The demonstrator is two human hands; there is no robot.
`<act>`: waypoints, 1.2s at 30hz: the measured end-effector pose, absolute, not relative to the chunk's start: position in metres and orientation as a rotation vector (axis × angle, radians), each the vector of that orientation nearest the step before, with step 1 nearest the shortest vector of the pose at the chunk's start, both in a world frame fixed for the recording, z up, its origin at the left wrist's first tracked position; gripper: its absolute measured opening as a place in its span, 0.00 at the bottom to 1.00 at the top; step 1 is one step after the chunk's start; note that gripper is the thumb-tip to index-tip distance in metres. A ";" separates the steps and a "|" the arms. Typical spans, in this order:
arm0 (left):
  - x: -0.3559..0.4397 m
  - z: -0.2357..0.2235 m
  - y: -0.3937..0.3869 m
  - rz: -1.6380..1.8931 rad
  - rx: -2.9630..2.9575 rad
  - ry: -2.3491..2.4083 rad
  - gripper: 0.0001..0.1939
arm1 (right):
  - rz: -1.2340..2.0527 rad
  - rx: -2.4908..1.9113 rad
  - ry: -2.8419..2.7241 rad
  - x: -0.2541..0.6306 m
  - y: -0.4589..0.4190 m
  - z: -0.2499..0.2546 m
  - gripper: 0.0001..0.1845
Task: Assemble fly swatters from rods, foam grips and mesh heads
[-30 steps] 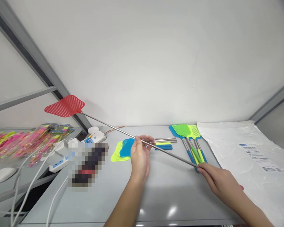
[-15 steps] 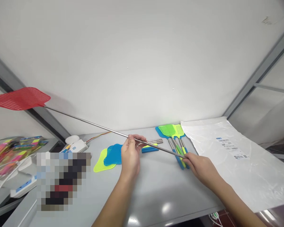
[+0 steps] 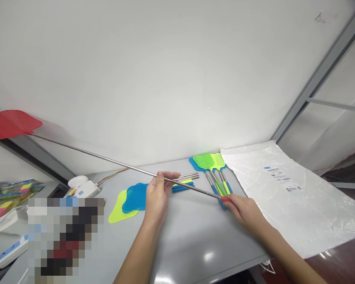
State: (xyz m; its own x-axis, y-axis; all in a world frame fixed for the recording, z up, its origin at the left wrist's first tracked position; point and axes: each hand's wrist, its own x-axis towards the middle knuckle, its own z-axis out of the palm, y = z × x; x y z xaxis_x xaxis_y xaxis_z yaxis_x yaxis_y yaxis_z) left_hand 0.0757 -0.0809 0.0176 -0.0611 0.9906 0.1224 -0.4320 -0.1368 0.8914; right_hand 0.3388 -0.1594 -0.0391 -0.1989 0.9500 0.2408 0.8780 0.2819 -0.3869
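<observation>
Red fly swatter angled up-left

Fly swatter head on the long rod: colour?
The fly swatter head is red mesh, in the head view.

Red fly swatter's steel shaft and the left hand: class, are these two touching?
Touching. The head view shows the steel shaft of the red fly swatter passing across the curled fingers of the left hand, with no gap.
</observation>
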 end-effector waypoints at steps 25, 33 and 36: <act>0.056 0.035 -0.108 1.661 0.954 0.830 0.20 | 0.430 -1.458 -2.058 0.287 -0.176 -0.046 0.16; 0.095 0.011 -0.132 1.305 1.144 0.866 0.22 | 0.574 -1.469 -1.938 0.258 -0.178 -0.047 0.17; 0.100 0.007 -0.140 1.162 1.177 0.871 0.21 | 0.633 -1.457 -1.865 0.249 -0.178 -0.042 0.18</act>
State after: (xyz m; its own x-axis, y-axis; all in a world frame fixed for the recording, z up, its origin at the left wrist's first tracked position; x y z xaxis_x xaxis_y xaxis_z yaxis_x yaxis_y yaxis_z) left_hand 0.0999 -0.1399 0.0072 0.2191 0.9738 0.0609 -0.2138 -0.0130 0.9768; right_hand 0.2494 -0.1776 -0.0416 -0.1444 0.9662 0.2135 0.6364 0.2559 -0.7276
